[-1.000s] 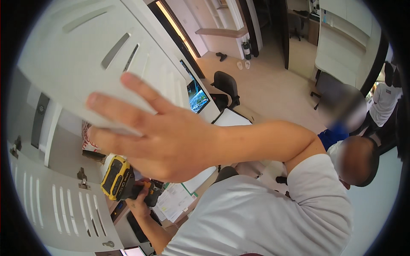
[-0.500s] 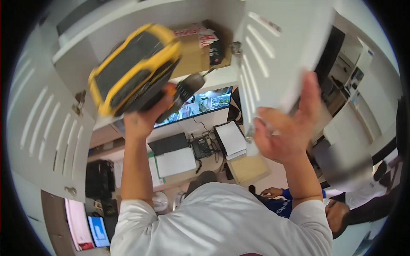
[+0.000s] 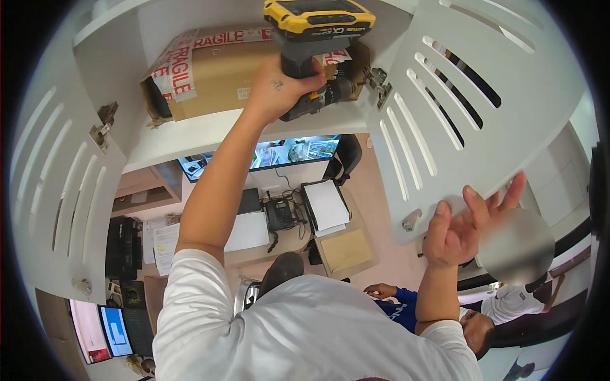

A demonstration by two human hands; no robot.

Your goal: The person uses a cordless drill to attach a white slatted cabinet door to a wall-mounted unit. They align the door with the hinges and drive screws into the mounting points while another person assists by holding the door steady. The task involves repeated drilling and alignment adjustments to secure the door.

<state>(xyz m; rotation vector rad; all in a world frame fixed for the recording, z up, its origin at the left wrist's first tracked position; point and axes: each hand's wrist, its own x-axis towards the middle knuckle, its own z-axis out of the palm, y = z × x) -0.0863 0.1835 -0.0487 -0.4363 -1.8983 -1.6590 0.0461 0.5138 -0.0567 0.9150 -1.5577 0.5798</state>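
Head view: left hand (image 3: 279, 86) gripping yellow-black cordless drill (image 3: 318, 47), bit pointing right toward metal hinge (image 3: 376, 81); right hand (image 3: 460, 225), fingers open, steadies white slatted cabinet door (image 3: 470, 114), right of frame.

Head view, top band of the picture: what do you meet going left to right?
White louvred cabinet door on the left → brown cardboard box with red-and-white tape → left hand gripping the yellow-and-black cordless drill → metal hinge → white louvred cabinet door on the right, steadied by the right hand.
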